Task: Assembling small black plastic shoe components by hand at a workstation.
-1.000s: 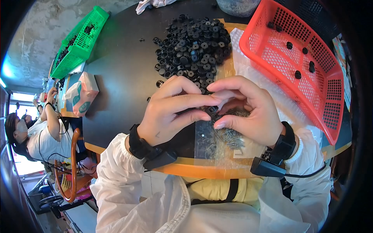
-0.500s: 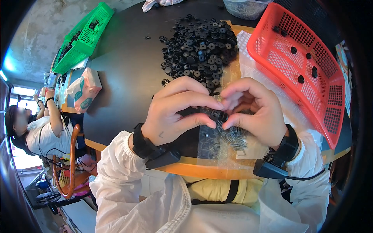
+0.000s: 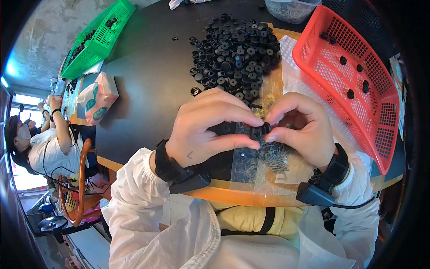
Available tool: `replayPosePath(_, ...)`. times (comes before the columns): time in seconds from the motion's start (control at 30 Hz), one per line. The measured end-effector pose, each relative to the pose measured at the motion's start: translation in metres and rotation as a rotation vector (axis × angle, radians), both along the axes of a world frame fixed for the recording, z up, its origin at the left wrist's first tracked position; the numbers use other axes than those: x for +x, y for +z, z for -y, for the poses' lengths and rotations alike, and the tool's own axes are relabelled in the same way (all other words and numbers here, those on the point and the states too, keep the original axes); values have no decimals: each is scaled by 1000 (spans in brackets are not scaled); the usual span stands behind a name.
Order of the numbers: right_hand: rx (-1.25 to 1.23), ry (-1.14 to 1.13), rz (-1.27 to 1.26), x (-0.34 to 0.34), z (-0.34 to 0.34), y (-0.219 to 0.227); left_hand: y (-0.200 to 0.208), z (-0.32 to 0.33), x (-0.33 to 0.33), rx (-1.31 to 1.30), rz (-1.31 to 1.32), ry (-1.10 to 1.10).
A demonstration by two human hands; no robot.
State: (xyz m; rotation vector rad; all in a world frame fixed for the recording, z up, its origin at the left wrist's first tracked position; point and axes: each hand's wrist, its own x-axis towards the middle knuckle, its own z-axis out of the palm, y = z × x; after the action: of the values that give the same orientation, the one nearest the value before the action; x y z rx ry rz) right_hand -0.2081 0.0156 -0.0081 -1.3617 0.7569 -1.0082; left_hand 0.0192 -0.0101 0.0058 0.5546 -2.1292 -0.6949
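Observation:
A small black plastic part point(image 3: 255, 132) sits between the thumb and fingers of my left hand point(image 3: 208, 123). My right hand point(image 3: 307, 130) pinches a smaller round black piece point(image 3: 267, 128) against its right side, so the two touch. Their exact kind is partly covered by my fingertips. Below them, a heap of small metal screws point(image 3: 277, 159) lies on clear plastic film point(image 3: 244, 168). Just beyond my hands spreads a big pile of round black plastic caps point(image 3: 237, 54), some showing a hole in the middle.
At the right, a red plastic basket point(image 3: 309, 74) holds several black parts. A clear tub point(image 3: 293, 11) stands at the back. A tissue pack point(image 3: 101, 98) and a green basket point(image 3: 96, 51) are at the left. Another person point(image 3: 51, 145) sits at the far left.
Both hands have shifted slightly right in the picture, along with the whole table scene. The black pieces have turned, and the right fingers now pinch the round piece more closely.

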Motion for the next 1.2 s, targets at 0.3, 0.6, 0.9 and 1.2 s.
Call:
replayPosePath(0.3, -17, 157, 57, -3, 3, -3, -1, -1, -3, -33, -3, -22)
replayPosePath(0.6, 69, 215, 121, 2, 2, 2, 0, 0, 2, -151, 52, -43)
replayPosePath(0.9, 147, 325, 230, 4, -4, 5, 0, -6, 0, 68, 70, -87)
replayPosePath(1.2, 177, 304, 231, 5, -6, 6, 3, -8, -3, 123, 71, -121)
